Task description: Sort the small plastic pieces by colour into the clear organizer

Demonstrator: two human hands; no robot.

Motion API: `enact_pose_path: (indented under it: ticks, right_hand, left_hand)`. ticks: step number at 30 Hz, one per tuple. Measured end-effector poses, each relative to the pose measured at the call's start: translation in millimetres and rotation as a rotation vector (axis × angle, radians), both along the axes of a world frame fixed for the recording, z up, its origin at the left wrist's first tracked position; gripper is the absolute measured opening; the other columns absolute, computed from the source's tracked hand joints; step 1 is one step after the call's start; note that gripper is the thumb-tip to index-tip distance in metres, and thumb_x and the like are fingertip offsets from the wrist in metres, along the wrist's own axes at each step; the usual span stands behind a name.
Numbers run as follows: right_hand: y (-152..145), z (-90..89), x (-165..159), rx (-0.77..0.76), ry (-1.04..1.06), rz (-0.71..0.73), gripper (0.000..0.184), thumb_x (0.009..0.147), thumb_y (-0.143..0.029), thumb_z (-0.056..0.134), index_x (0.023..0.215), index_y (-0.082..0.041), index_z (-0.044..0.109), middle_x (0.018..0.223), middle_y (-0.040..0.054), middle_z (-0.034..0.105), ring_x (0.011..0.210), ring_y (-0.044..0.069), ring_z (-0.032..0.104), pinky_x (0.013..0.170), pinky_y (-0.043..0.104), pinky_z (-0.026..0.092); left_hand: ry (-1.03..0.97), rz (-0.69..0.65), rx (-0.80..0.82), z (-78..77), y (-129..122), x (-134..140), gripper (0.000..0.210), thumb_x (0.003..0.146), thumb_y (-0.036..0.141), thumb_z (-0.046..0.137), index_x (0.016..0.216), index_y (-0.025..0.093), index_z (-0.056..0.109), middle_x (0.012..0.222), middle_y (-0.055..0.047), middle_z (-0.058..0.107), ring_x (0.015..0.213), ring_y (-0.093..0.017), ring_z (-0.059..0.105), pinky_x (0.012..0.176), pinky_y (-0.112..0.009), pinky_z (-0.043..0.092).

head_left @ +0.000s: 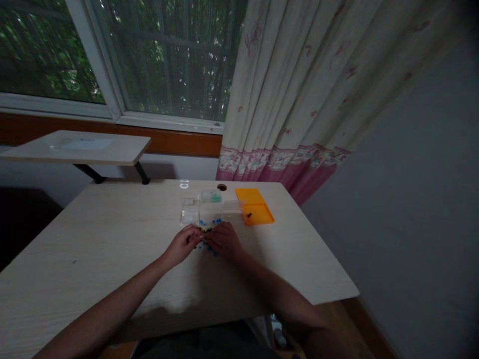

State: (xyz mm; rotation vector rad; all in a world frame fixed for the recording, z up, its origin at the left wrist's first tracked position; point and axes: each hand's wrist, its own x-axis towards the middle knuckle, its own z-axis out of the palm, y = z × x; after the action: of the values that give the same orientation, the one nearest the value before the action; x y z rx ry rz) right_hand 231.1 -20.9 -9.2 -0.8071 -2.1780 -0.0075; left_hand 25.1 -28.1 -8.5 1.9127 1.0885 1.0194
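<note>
My left hand (pixel 182 244) and my right hand (pixel 227 241) meet over the desk with fingertips nearly touching. Both have their fingers pinched together; whatever small thing is between them is too tiny to make out. Under and around the fingers lie several small blue pieces (pixel 216 221), mixed with black and yellow ones. Just beyond the hands stand a clear plastic box (pixel 189 218) and another clear container (pixel 211 196) with green contents. To the right of these, an orange case (pixel 256 196) lies opened flat, with a small dark piece (pixel 249 215) in its nearer half.
The pale wooden desk (pixel 123 229) has a round cable hole (pixel 222 187) near its back edge. A raised shelf (pixel 123 152) on black legs stands at the back left, bearing a paper sheet (pixel 88 143). Window and curtain (pixel 277 119) rise behind; a wall is at right.
</note>
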Motion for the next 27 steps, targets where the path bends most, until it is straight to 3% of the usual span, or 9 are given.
enact_pose_path:
  ticks: [16, 27]
  right_hand:
    - [-1, 2.3, 0, 0.035, 0.035, 0.014, 0.013, 0.089, -0.029, 0.062, 0.094, -0.025, 0.073, 0.077, 0.0011, 0.069, 0.078, 0.014, 0.057, 0.079, 0.030, 0.043]
    - [-2, 9.9, 3, 0.048, 0.086, -0.057, 0.013, 0.089, -0.027, 0.062, 0.090, -0.025, 0.074, 0.076, 0.0018, 0.070, 0.079, 0.015, 0.057, 0.079, 0.032, 0.044]
  left_hand:
    - [-0.014, -0.024, 0.018, -2.2, -1, -2, 0.035, 0.096, 0.044, 0.046, 0.082, 0.015, 0.059, 0.076, -0.001, 0.049, 0.070, -0.013, 0.049, 0.064, -0.024, 0.040]
    - [0.000, 0.024, 0.074, -0.4, 1, -4, 0.031, 0.096, 0.039, 0.046, 0.081, 0.016, 0.060, 0.076, -0.002, 0.050, 0.072, -0.014, 0.050, 0.065, -0.024, 0.040]
